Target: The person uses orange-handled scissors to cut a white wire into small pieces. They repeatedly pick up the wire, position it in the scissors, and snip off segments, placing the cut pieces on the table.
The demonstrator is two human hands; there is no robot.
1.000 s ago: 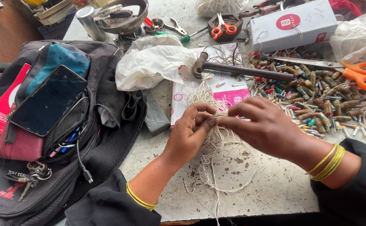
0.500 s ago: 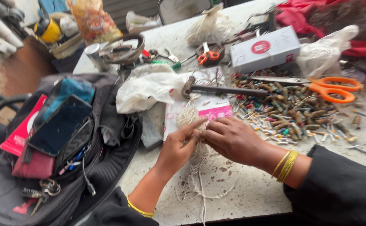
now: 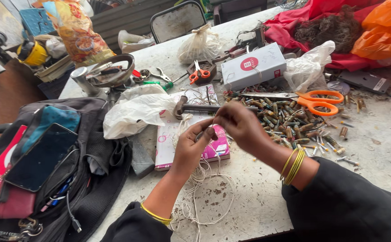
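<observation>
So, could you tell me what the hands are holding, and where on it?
Both the left hand and right hand pinch white string near its upper end; the rest trails down.

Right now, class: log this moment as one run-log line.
left hand: pinching white string | right hand: fingertips meeting left, on string | under hands: pink booklet | nearby: hammer, orange scissors

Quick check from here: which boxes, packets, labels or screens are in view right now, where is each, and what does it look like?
White box: behind the orange scissors, rectangular, round red label.
Pink-and-white packet: flat under the hands, beneath a hammer.
Phone: on the black bag, far left, dark blank screen.
Printed bag: back left, yellow-orange, upright.
Dark phone: right, beside red cloth.
</observation>
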